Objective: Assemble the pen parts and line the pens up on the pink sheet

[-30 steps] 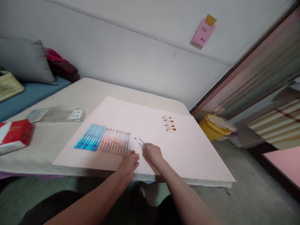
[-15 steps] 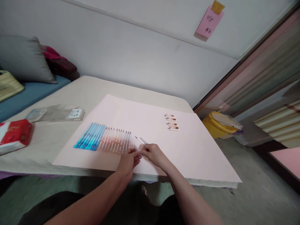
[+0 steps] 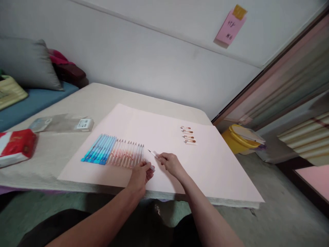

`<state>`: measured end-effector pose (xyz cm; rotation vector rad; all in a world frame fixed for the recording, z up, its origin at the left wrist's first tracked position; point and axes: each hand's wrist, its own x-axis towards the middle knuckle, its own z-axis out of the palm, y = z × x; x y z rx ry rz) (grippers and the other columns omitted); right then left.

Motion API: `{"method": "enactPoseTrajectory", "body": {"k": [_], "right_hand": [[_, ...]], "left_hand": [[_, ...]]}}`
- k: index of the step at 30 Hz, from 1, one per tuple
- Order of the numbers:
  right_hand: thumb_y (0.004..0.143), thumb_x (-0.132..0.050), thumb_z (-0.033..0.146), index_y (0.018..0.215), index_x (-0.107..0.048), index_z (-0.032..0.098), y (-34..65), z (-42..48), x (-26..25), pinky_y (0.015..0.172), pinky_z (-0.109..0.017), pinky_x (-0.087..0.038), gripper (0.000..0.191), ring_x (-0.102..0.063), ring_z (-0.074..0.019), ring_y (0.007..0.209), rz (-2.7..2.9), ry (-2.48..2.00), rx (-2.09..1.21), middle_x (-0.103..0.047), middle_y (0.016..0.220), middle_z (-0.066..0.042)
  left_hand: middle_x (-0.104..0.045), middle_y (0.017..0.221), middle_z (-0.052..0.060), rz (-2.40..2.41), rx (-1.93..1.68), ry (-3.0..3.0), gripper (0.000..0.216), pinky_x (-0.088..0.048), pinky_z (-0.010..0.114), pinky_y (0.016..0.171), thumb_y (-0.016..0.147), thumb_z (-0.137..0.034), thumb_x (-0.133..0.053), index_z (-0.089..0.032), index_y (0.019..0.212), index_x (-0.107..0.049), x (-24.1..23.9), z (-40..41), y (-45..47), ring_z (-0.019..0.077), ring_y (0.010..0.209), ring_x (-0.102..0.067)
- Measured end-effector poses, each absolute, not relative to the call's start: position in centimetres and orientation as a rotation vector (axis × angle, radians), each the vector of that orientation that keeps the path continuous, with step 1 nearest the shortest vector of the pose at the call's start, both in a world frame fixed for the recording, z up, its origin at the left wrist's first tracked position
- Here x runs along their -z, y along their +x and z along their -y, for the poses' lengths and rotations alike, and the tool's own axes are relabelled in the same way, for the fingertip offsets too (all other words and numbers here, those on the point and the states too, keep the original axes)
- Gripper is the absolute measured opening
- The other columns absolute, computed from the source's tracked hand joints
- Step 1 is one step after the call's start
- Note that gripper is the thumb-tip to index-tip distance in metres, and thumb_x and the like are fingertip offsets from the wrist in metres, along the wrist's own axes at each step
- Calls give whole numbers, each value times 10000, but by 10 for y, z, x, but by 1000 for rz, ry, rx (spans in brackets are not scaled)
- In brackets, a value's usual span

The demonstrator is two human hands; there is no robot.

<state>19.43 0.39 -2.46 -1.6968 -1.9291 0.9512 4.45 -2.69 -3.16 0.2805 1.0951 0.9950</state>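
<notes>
My left hand (image 3: pixel 141 172) is closed around a translucent pen barrel (image 3: pixel 151 167) near the front of the pink sheet. My right hand (image 3: pixel 168 162) pinches the rear end of a thin white refill with a dark tip (image 3: pixel 153 153); whether the refill is lifted off the sheet is hard to tell. Left of my hands lie several blue pens (image 3: pixel 100 147) in a tight row. Beside them are several clear pens with orange-brown prints (image 3: pixel 125 152), tips pointing away from me. Farther right, several short white pieces with brown ends (image 3: pixel 189 137) are stacked in a column.
The pink sheet (image 3: pixel 218 171) covers the front of a cloth-covered table (image 3: pixel 108 94). At left are a clear plastic package (image 3: pixel 64 124) and a red-and-white packet (image 3: pixel 20 145). A yellow bin (image 3: pixel 236 139) stands on the floor to the right. A wall runs behind the table.
My right hand has moved slightly up and away from my left hand, to the end of the white refill. My left hand stays in place with the barrel.
</notes>
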Motion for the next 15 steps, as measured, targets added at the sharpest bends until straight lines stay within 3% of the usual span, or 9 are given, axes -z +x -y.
{"method": "enactPoseTrajectory", "body": {"k": [6, 15], "right_hand": [[839, -449, 204, 900, -696, 222, 203, -14, 30, 644, -207, -388, 256, -605, -139, 731, 2124, -2076, -662, -697, 807, -25], [897, -372, 234, 1066, -619, 214, 195, -12, 35, 684, -292, -417, 300, -632, -229, 859, 2167, -2314, -428, -679, 956, -117]], "left_hand": [[-652, 688, 51, -1102, -983, 234, 137, -433, 186, 514, 697, -176, -664, -146, 742, -539, 30, 25, 42, 88, 553, -584], [-653, 693, 55, -1114, -985, 216, 105, -442, 185, 510, 698, -170, -658, -134, 736, -568, 30, 26, 43, 90, 565, -590]]}}
